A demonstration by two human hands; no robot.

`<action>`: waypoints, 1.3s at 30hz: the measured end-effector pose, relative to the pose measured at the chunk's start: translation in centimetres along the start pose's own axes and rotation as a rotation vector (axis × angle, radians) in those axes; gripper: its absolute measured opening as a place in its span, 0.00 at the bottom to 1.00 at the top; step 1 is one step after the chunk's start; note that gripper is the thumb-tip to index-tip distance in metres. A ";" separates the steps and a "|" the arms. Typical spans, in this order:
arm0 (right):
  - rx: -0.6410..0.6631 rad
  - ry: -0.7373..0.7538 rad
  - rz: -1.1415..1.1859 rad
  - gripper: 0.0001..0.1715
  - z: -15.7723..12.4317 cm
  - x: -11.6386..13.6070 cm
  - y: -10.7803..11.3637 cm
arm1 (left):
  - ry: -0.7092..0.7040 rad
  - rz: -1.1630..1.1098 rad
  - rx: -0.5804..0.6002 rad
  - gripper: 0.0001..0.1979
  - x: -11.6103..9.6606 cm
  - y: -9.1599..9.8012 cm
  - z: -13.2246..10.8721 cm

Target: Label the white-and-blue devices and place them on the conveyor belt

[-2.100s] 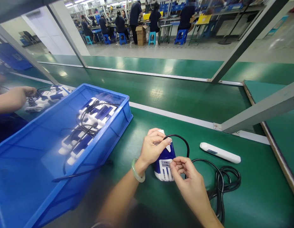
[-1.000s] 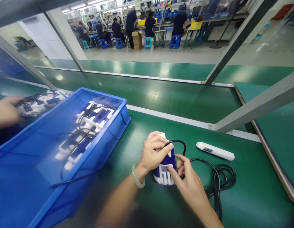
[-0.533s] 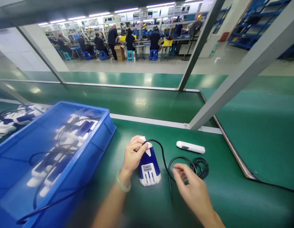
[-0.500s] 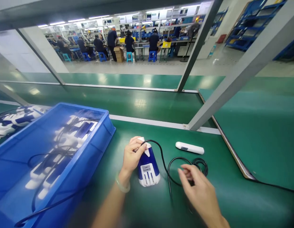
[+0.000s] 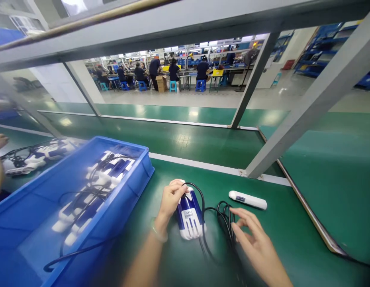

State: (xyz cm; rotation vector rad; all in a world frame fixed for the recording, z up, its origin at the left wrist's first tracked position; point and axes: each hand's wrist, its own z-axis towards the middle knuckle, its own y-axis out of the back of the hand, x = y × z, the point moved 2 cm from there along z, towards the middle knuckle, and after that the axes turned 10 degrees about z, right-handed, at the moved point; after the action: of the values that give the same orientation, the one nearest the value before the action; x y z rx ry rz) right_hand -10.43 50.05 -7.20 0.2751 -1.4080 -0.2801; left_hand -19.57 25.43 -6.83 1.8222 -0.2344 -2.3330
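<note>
My left hand (image 5: 172, 197) is closed at the top end of a blue-and-white corded device (image 5: 188, 211), pinching where the black cable leaves it. The device lies on the green table with a printed label and white slots facing up. From my left fingers the black cable (image 5: 203, 199) arcs over to the right, then gathers into loose loops. My right hand (image 5: 256, 243) is beside those loops, fingertips at their right edge, thumb and fingers apart. Just beyond it rests a white pen-shaped object (image 5: 247, 200) with a small dark panel.
A blue crate (image 5: 150, 165) on the left holds several similar devices and their cables. More devices (image 5: 50, 151) lie beyond it, near another person's hand (image 5: 0, 140). A grey metal post (image 5: 280, 135) rises behind the table. People sit across the floor.
The cable loops have shifted left, closer to the device, and are now bunched at my right fingertips. My left hand keeps its hold. The view has tilted up and turned slightly left.
</note>
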 end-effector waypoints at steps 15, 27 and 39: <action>0.141 -0.052 -0.589 0.35 -1.2 -7.8 -2.1 | 0.038 -0.041 -0.057 0.14 0.0 -0.2 0.5; 0.439 0.027 0.163 0.26 6.7 6.4 -5.0 | 0.036 -0.043 -0.075 0.22 0.0 -0.7 0.6; 0.640 -0.052 0.143 0.44 11.4 11.7 -7.7 | 0.026 0.006 -0.066 0.35 2.2 -1.0 1.5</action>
State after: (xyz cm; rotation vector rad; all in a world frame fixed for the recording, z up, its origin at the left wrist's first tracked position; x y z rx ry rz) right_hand -20.34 38.46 2.57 0.6889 -1.5319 0.2947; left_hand -21.63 25.94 -8.81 1.8164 -0.1576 -2.2835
